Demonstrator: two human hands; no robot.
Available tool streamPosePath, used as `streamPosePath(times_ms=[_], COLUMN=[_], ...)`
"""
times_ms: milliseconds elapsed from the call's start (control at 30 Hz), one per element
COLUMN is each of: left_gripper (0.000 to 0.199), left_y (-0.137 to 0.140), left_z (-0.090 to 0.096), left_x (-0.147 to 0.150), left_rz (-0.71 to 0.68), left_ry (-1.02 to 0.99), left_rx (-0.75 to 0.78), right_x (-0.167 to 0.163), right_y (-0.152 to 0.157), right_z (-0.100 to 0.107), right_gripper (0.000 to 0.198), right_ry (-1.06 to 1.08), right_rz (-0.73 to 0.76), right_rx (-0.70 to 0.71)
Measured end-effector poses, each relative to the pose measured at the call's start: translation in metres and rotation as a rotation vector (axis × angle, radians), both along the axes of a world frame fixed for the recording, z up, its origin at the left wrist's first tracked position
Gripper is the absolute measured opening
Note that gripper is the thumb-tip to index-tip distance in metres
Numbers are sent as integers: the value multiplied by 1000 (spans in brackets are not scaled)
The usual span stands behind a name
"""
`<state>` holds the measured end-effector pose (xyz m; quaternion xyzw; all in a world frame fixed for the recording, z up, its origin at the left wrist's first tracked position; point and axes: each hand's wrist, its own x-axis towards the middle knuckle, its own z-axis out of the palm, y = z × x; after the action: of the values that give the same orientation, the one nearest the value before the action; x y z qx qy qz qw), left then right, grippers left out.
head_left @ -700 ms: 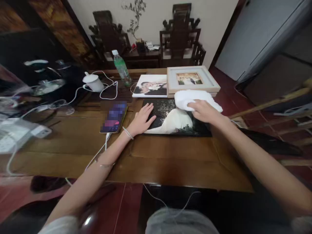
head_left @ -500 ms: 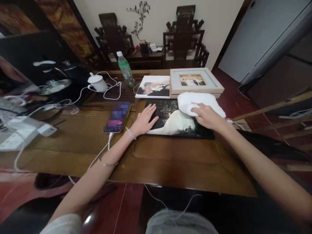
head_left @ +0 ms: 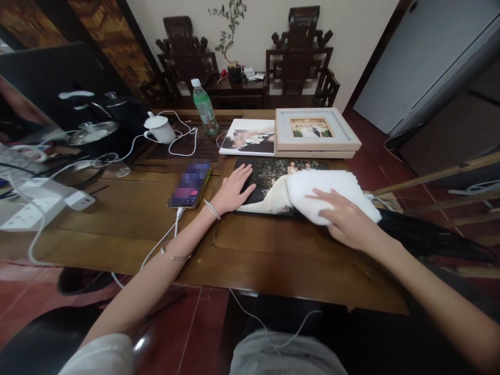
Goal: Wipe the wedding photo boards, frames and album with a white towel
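Observation:
A dark photo panel (head_left: 269,179) showing a figure in a long pale gown lies flat on the wooden table. My left hand (head_left: 234,188) rests on its left edge, fingers stretched out and flat, holding nothing. Over the panel's right part lies a fluffy white cloth (head_left: 320,182). My right hand (head_left: 346,219) grips this cloth from above, index finger extended along it and the others bent into it. The cloth hides the panel's right end and lower right corner.
Behind the panel are a white-edged photo board (head_left: 250,148) and a stacked pale wooden frame (head_left: 344,135). Leftward stand a green-labelled bottle (head_left: 205,112), a lidded white cup (head_left: 160,129), a phone (head_left: 190,185) on a charging cable, and a power strip (head_left: 29,211). The table's front edge (head_left: 273,286) is nearest me.
My right hand and the white cloth have moved toward me and slightly right, uncovering the figures near the panel's top. My left hand stays on the panel's left edge.

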<state>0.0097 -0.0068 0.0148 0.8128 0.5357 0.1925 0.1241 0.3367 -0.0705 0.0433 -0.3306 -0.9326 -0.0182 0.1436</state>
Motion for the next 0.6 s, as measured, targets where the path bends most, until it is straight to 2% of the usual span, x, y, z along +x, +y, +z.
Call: streamPosePath(times_ms=[167,267,367,600], left_gripper=[54,54,54,57], left_y=[-1,0,0,4], left_z=[1,1,0,-4], left_x=[0,0,-1,-3], left_rz=[16,2,-16,-30], left_ry=[-22,-29,-26,-12], left_rx=[-26,-19,-8,10], right_x=[-5,-8,-11,-10], right_y=[54,63,46,-27], right_z=[2,-1,-3,-6], right_gripper=[39,41,42,39], right_ry=[-27,-37,-22,21], right_rz=[-169,-211,-187,20], right_rx=[-10,5,14,36])
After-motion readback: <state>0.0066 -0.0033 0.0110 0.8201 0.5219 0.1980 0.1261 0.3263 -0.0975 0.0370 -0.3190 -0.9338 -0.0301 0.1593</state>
